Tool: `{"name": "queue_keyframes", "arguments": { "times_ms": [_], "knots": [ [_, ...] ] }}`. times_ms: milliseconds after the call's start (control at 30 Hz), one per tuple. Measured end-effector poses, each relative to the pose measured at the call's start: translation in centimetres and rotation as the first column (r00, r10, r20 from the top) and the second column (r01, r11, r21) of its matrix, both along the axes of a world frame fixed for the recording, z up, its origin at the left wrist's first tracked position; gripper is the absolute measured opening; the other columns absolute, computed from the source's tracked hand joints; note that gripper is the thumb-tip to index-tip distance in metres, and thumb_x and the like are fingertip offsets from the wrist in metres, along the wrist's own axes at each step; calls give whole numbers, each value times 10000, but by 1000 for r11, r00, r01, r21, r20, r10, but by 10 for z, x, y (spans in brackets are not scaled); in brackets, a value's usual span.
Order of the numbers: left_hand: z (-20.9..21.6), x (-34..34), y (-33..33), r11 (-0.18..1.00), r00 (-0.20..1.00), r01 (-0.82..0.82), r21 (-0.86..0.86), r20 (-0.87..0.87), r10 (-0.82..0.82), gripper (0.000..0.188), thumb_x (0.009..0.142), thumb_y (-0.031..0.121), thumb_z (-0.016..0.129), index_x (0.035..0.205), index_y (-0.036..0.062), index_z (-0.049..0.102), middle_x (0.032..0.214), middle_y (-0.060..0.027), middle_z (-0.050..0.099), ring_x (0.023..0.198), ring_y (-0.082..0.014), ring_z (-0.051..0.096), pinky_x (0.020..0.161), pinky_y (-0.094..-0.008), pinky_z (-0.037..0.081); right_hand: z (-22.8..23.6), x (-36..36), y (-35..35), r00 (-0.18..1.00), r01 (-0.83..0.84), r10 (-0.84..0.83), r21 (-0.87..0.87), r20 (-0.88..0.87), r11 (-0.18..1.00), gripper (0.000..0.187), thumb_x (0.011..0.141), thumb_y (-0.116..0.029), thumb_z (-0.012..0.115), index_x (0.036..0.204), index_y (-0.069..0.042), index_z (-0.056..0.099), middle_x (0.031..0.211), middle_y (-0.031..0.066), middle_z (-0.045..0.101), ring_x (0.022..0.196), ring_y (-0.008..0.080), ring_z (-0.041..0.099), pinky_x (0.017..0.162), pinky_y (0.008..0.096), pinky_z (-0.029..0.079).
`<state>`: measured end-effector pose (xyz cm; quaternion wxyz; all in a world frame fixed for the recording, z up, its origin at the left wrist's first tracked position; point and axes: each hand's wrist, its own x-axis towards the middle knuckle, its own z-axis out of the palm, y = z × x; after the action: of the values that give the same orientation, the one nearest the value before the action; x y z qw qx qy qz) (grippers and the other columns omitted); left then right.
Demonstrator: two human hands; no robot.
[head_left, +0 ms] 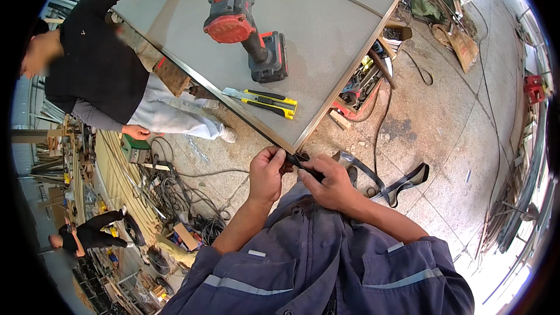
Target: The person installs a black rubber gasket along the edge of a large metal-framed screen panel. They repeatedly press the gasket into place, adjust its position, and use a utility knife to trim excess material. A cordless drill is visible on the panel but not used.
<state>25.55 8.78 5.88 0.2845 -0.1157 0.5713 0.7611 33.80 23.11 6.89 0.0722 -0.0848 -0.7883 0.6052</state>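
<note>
At the near corner of a grey panel (326,41) with a metal edge, my two hands work close together. My left hand (267,176) pinches a black strip (293,159), thumb on top, right against the corner. My right hand (331,184) is closed round the same strip just to the right; its fingertips are partly hidden. A flat black strip (402,186) loops over the floor beyond my right hand; whether it is the same piece, I cannot make out. On the panel lie a yellow-and-black utility knife (268,104) and a red-and-black cordless drill (245,29).
A person in black (99,52) stands at the panel's left side, one arm reaching over it. Another person (90,233) is farther left. A red toolbox (361,90) sits below the panel's right edge. Tangled cables (186,204) and long strips (114,163) lie at left.
</note>
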Motion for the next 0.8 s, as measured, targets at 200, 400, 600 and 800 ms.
{"name": "queue_keyframes", "arguments": {
  "times_ms": [200,400,600,800],
  "knots": [
    [-3,-5,-1,997,998,-56,-59,-33,54,120,889,110,537,866,-3,573,743,-61,603,623,-122,557,590,-250,472,-5,-5,-2,999,32,-31,-32,40,999,136,771,-122,641,864,-23,652,773,135,598,712,288,590,626,351,465],
    [-25,-10,-9,928,953,16,-372,-275,-127,185,852,181,579,799,4,596,692,-46,574,604,-115,547,559,-274,462,-4,5,-3,977,-5,54,-231,207,973,80,795,-43,610,837,23,623,744,61,606,655,109,543,592,243,429],
    [-18,-9,6,955,961,-156,-252,-263,88,159,845,131,589,816,-25,581,644,-45,571,559,-107,550,509,-278,450,-13,27,16,982,-68,53,81,180,994,286,627,7,551,908,56,569,763,104,558,689,159,520,626,278,431],
    [-15,-20,13,953,945,-210,-217,-294,142,159,841,139,590,831,-19,582,640,-44,569,544,-108,542,503,-277,447,-19,93,92,978,-186,199,181,-56,966,256,734,-87,578,980,-17,590,858,146,597,767,269,570,661,370,445]
  ]
}}
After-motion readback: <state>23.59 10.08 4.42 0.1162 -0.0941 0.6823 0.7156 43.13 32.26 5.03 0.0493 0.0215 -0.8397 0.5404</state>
